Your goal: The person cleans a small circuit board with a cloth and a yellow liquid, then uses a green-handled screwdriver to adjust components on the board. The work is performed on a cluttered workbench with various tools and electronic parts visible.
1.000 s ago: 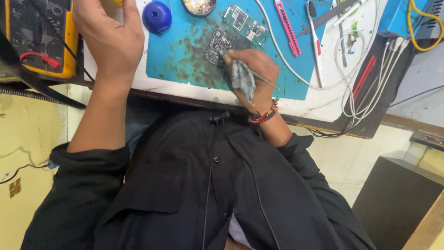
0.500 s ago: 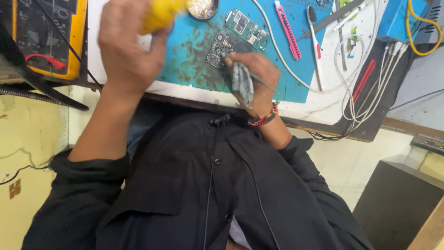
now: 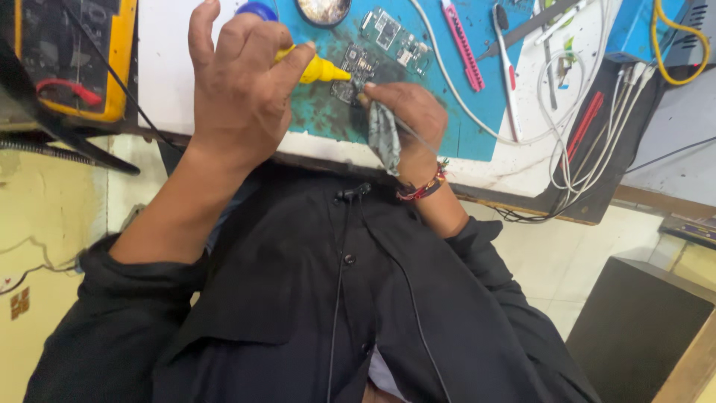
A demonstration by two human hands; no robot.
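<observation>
My left hand (image 3: 239,97) grips a small yellow squeeze bottle (image 3: 321,72), its nozzle pointing right at a dark circuit board (image 3: 359,61) on a blue work mat (image 3: 466,104). My right hand (image 3: 409,112), with a red thread bracelet at the wrist, rests at the board's near edge. It pinches a crumpled grey cloth (image 3: 384,140) and a thin tool whose tip touches the board. A second green circuit board (image 3: 395,33) lies just beyond.
A yellow multimeter (image 3: 82,52) with a red lead sits far left. A round tin (image 3: 322,9), a pink tool (image 3: 462,33), a toothbrush (image 3: 507,67), white cables (image 3: 567,142), a red tool (image 3: 583,123) and a blue box (image 3: 634,26) crowd the mat's right side.
My left hand picked up the yellow bottle at the far edge and brought it down, nozzle now at the circuit board. My right hand stayed on the board with the cloth.
</observation>
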